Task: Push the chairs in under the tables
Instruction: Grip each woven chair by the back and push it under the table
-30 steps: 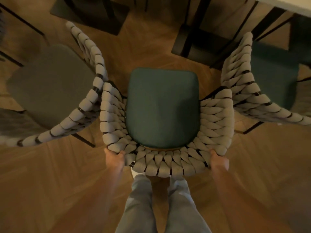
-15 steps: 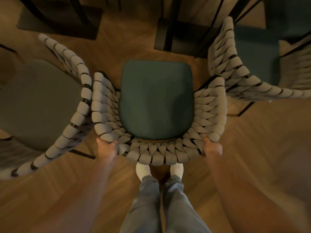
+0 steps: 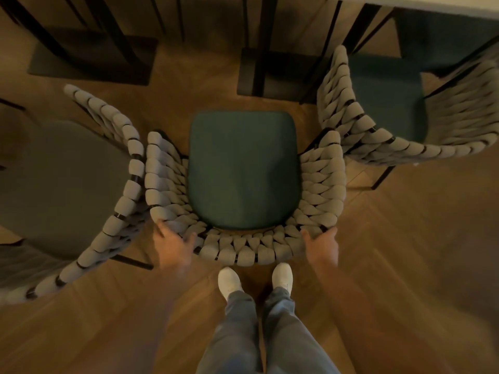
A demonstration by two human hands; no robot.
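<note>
Person at the back of the middle chair (image 3: 243, 171), both hands on its woven backrest.
Left hand (image 3: 172, 245) and right hand (image 3: 322, 244) lie with fingers straight against the back corners. Chair sits between two others, touching the left chair (image 3: 67, 184); table (image 3: 421, 4) edge ahead to the right.

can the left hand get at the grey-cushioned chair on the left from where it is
Probably yes: the left hand rests on the woven back of the green-cushioned chair, and the grey-cushioned woven chair stands right beside it with nothing between.

Both arms reach forward — left hand (image 3: 172, 245) and right hand (image 3: 322, 244) spread, fingers loosely extended.
</note>
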